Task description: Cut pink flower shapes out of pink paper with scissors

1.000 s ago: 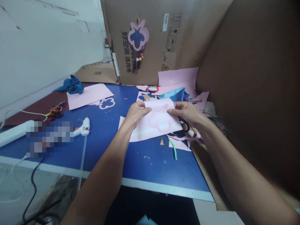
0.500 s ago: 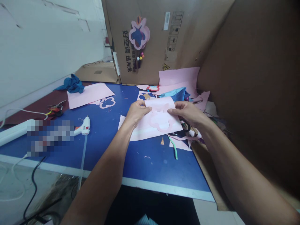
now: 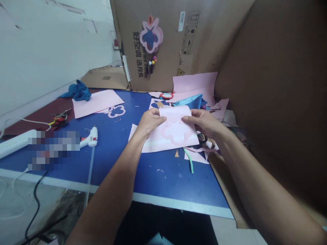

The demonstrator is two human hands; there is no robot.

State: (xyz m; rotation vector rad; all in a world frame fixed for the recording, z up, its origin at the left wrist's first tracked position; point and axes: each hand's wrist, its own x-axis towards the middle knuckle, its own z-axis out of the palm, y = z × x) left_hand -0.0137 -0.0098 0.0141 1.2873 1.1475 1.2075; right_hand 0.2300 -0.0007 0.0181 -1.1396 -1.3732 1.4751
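Between my hands a pale pink paper sheet [image 3: 153, 144] is bent over at its far edge, the curled part standing up. My left hand [image 3: 150, 121] pinches the left side of the curl, thumb on top. On the right side my right hand [image 3: 200, 119] grips it the same way. A pink flower-shaped paper outline [image 3: 175, 140] lies on the sheet below my thumbs. Black-handled scissors [image 3: 202, 136] are partly hidden under the sheet's right side, near a green strip [image 3: 189, 160].
A glue gun [image 3: 92, 137] stands on the blue table [image 3: 114, 160] at left. Pink paper [image 3: 98, 102], a blue cloth [image 3: 79, 91] and tools lie behind it. Cardboard walls [image 3: 163, 64] rise behind and right, a flower ornament [image 3: 151, 35] hanging there. Paper scraps [image 3: 196, 156] lie at right.
My hands and the sheet are almost still. The flower outline has slid or tipped slightly on the sheet, and its upper part shows differently under the curl. The whole view shifted a little.
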